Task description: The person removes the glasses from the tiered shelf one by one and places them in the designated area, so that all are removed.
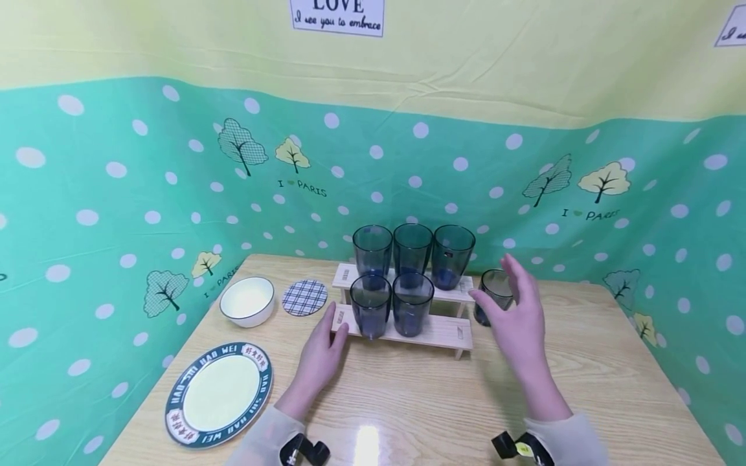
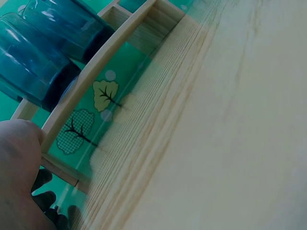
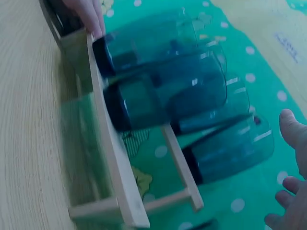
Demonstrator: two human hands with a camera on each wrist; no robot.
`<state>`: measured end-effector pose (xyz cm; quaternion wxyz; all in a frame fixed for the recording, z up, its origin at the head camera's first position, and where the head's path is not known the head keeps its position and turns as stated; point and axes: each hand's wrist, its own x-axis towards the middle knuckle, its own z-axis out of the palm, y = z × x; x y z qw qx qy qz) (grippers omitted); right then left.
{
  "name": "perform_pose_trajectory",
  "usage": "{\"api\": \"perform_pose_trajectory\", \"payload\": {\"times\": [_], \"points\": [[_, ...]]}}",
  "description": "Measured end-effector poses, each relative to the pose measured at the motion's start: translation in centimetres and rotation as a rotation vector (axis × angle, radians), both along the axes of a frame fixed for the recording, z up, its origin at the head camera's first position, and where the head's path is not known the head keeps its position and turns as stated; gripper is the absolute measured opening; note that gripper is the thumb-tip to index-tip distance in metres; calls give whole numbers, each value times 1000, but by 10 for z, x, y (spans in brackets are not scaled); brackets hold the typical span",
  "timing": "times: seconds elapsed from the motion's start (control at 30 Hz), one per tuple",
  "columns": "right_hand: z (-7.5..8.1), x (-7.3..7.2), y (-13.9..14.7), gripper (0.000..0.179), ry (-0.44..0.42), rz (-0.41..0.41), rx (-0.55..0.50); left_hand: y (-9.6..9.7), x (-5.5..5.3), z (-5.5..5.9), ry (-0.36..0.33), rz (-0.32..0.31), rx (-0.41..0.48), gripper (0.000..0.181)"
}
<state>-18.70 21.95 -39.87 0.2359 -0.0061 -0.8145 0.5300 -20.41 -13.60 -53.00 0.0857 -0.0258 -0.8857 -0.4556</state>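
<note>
A two-tier wooden rack [image 1: 444, 332] holds dark blue-tinted glasses: two on the lower tier, such as this front glass [image 1: 412, 307], and three on the upper, including the right rear glass [image 1: 453, 252]. At the left end of the lower tier, my left hand [image 1: 319, 359] grips the board's corner between thumb and fingers; the left wrist view shows this hand [image 2: 19, 167] close up. My right hand [image 1: 521, 323] is spread open, holding nothing, beside a single glass [image 1: 497, 285] standing right of the rack. The hand partly hides that glass.
Left of the rack are a white bowl [image 1: 247, 303], a round checked coaster [image 1: 305, 298] and a blue-rimmed plate [image 1: 219, 396]. All stand on a light wooden table [image 1: 606, 388]. A green and yellow patterned cloth [image 1: 443, 155] hangs behind and at the sides.
</note>
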Motion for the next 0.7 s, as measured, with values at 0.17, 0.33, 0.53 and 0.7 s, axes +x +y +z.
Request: {"api": "perform_pose_trajectory", "payload": {"times": [0.17,0.33,0.53,0.7], "points": [[5,7,-15,94,-6,65,-2,0,0,0,-1,-3,3,68],[4,5,-30,94,-1,141,8,0,1,1,-8,0,4,68],[-1,2,-47,98,-25,242,31,1,1,1,-12,4,1,68],[-8,0,-58,101,-76,272,75,0,1,0,-15,3,-7,68]]}}
